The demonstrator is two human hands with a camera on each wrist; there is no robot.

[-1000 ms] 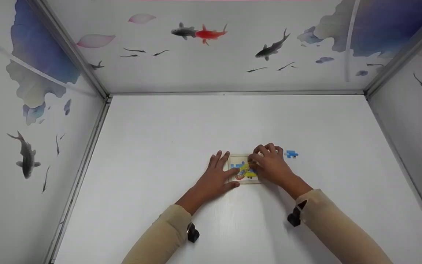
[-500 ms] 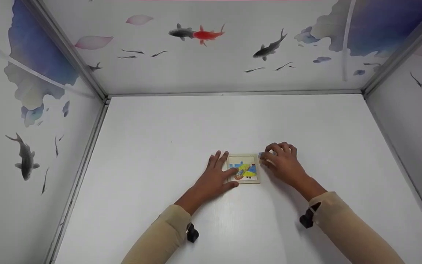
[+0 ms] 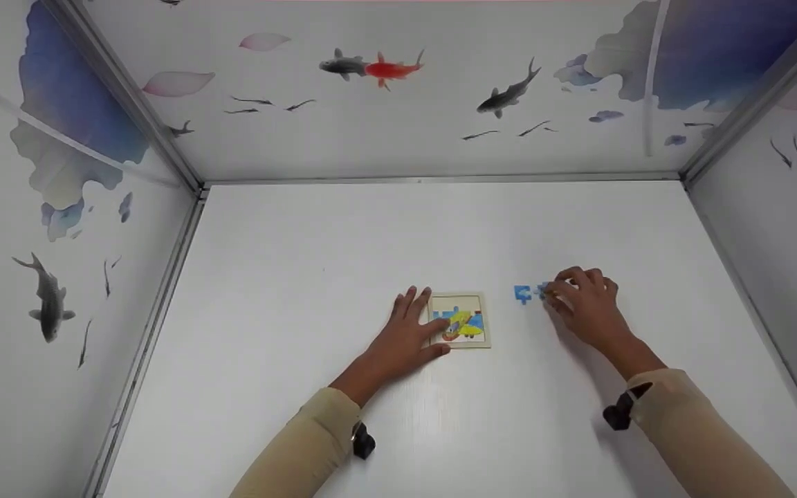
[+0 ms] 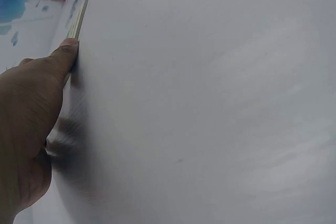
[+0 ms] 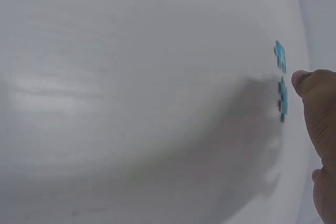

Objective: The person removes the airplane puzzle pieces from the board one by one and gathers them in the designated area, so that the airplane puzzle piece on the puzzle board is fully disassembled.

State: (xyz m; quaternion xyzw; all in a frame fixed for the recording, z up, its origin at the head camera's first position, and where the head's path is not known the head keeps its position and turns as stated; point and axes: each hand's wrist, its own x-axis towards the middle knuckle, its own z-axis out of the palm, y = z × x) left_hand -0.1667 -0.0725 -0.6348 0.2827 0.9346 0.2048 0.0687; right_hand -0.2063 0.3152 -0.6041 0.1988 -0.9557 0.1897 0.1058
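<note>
A small square wooden puzzle tray (image 3: 487, 332) lies on the white table, with a yellow and blue picture in its lower part and bare wood along its upper part. My left hand (image 3: 405, 339) rests at the tray's left side, fingers extended, one of them over the picture. In the left wrist view the thumb (image 4: 68, 45) touches the tray's edge. To the right of the tray lie two blue puzzle pieces, a left one (image 3: 522, 294) and a right one (image 3: 542, 290). My right hand (image 3: 587, 304) hovers with bent fingers over the right piece; its thumb (image 5: 302, 81) shows apart from the pieces.
The white tabletop (image 3: 343, 242) is walled in at the back and both sides by panels printed with fish and petals. A metal strip (image 3: 440, 180) runs along the back edge. A small black camera (image 3: 364, 441) sits on the left wrist, another (image 3: 618, 413) on the right.
My right hand has moved from over the tray to the right, and a blue piece now lies between it and the tray. The left hand has stayed in place.
</note>
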